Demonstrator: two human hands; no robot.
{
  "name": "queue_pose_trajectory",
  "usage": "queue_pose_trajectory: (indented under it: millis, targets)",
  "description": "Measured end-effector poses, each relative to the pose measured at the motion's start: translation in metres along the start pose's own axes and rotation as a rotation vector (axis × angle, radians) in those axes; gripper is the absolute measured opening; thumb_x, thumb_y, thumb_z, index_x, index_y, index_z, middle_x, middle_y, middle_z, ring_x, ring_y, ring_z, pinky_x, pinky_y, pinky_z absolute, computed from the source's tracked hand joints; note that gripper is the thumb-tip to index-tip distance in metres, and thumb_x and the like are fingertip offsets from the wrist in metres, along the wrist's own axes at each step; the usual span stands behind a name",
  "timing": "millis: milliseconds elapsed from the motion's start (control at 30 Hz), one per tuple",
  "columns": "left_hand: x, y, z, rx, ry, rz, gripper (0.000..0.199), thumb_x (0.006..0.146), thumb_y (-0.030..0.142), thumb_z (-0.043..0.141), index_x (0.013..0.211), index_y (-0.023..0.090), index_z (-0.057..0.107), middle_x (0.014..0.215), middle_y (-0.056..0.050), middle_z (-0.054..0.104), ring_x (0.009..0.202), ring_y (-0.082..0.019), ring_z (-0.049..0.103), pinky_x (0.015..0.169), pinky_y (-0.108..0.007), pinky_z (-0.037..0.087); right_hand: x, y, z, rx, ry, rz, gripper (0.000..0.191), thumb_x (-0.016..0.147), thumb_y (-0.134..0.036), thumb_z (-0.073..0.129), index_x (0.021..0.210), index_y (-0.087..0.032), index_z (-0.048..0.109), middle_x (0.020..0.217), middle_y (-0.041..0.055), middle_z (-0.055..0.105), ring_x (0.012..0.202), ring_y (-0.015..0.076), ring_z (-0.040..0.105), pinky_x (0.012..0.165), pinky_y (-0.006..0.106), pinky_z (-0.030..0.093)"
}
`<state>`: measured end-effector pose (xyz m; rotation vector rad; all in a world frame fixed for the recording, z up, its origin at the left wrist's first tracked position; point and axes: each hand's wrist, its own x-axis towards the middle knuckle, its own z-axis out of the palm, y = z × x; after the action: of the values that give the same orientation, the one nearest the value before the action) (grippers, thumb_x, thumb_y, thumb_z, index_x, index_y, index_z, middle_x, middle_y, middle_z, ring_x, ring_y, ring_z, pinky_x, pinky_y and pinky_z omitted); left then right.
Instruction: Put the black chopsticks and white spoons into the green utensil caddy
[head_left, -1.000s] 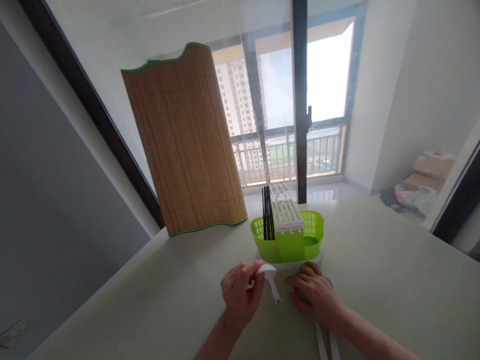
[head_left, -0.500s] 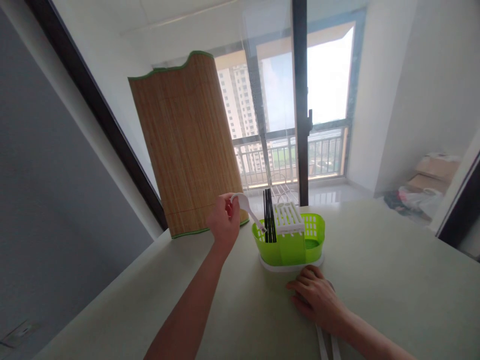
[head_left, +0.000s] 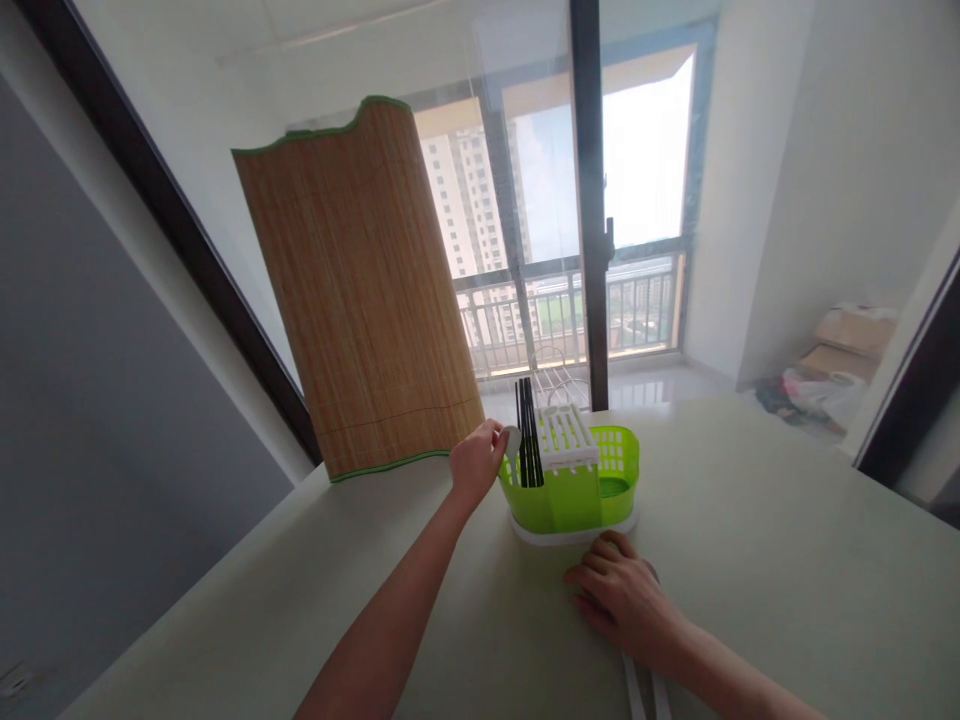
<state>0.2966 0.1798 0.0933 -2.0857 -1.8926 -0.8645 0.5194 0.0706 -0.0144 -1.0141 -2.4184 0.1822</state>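
Note:
A white spoon (head_left: 513,445) is pinched by its bowl in my left hand (head_left: 478,462), upright, with its handle down in the left compartment of a lime-green cutlery caddy (head_left: 574,505). Several black chopsticks (head_left: 529,435) stand right beside the spoon in that compartment. Across the caddy's middle sits a white slotted rack (head_left: 568,435). My right hand (head_left: 622,592) rests on the table in front of the caddy, fingers loosely bent and apart. Two pale utensil handles (head_left: 646,690) stick out from beneath it; their other ends are mostly hidden by the hand.
A bamboo mat (head_left: 360,290) with green edging stands at the back left of the white table (head_left: 750,560). Behind the table are a glass door with a dark frame (head_left: 589,200) and a wire rack (head_left: 559,375). Boxes and bags (head_left: 832,370) lie at the far right.
My left hand has moved right and down, turning the spoon upright and lowering its handle into the caddy beside the chopsticks. My right hand stays at its place. The view has shifted slightly.

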Motion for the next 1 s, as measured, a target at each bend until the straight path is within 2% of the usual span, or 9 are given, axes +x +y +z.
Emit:
queue_pose_trajectory:
  millis: [100,200,300,400,533,633,800,933,1000]
  targets:
    - [0.0,0.0,-0.002,-0.019,-0.002,0.01,0.029,0.092,0.045,0.045,0.1,0.023,0.064,0.085,-0.001,0.068,0.072,-0.016,0.062,0.054,-0.024,0.028,0.0,0.001,0.0,0.002,0.005,-0.003,0.016,0.086,-0.022,0.054,0.096,-0.025,0.066,0.083,0.0025,0.065,0.088,0.0227,0.054,0.093,0.041,0.032]
    - [-0.008,0.001,-0.008,-0.088,0.09,0.008,0.033,0.09,0.042,0.049,0.116,0.024,0.059,0.088,-0.001,0.068,0.071,-0.015,0.061,0.055,-0.023,0.031,0.0,0.005,-0.003,0.0,0.008,0.006,0.017,0.086,-0.022,0.056,0.098,-0.025,0.066,0.085,0.0032,0.065,0.09,0.0232,0.054,0.093,0.041,0.031]
    - [-0.029,0.005,-0.012,-0.196,0.239,-0.029,0.034,0.089,0.04,0.051,0.117,0.022,0.057,0.084,0.001,0.066,0.064,-0.013,0.057,0.057,-0.022,0.035,0.001,0.011,-0.011,-0.028,0.009,0.056,0.018,0.085,-0.024,0.059,0.101,-0.024,0.066,0.094,0.0047,0.066,0.096,0.0249,0.054,0.093,0.041,0.031]
    - [-0.063,0.011,-0.006,-0.3,0.272,-0.055,0.029,0.088,0.038,0.052,0.112,0.022,0.059,0.077,0.004,0.063,0.058,-0.01,0.053,0.058,-0.021,0.037,0.001,0.018,-0.021,-0.08,-0.009,0.129,0.02,0.086,-0.028,0.06,0.105,-0.023,0.066,0.1,0.0054,0.067,0.101,0.026,0.054,0.092,0.041,0.031]
    - [-0.111,0.02,0.009,-0.432,0.095,-0.033,0.023,0.087,0.033,0.051,0.106,0.023,0.06,0.071,0.005,0.06,0.054,-0.009,0.05,0.056,-0.021,0.037,0.001,0.026,-0.03,-0.109,-0.047,0.184,0.018,0.088,-0.031,0.057,0.101,-0.024,0.067,0.098,0.0055,0.068,0.101,0.0252,0.055,0.089,0.04,0.032]
    - [-0.136,0.027,0.02,-0.532,-0.057,-0.029,0.021,0.088,0.032,0.05,0.102,0.022,0.062,0.068,0.004,0.059,0.053,-0.01,0.048,0.054,-0.022,0.037,0.0,0.03,-0.032,-0.102,-0.068,0.189,0.013,0.083,-0.027,0.059,0.092,-0.024,0.069,0.091,0.0036,0.069,0.098,0.0246,0.057,0.086,0.038,0.033]
    - [-0.151,0.035,0.032,-0.691,-0.219,-0.051,0.019,0.087,0.03,0.051,0.096,0.021,0.065,0.064,0.001,0.058,0.053,-0.012,0.047,0.052,-0.025,0.036,-0.001,0.034,-0.029,-0.069,-0.056,0.172,0.014,0.081,-0.018,0.056,0.075,-0.024,0.067,0.074,-0.0002,0.067,0.081,0.02,0.06,0.08,0.035,0.036]
    - [-0.156,0.042,0.037,-0.812,-0.297,-0.068,0.02,0.086,0.031,0.053,0.096,0.021,0.067,0.061,0.001,0.056,0.052,-0.012,0.045,0.051,-0.026,0.034,0.003,0.033,-0.029,-0.044,0.006,0.153,0.013,0.086,-0.022,0.056,0.082,-0.025,0.068,0.078,-0.0004,0.068,0.081,0.0188,0.061,0.081,0.034,0.037]
    - [-0.158,0.047,0.036,-0.852,-0.334,-0.062,0.021,0.084,0.031,0.057,0.097,0.02,0.068,0.061,0.002,0.055,0.052,-0.012,0.044,0.05,-0.025,0.034,0.005,0.029,-0.031,-0.014,0.092,0.118,0.014,0.09,-0.025,0.054,0.086,-0.024,0.067,0.082,0.001,0.069,0.084,0.0192,0.06,0.083,0.035,0.037]
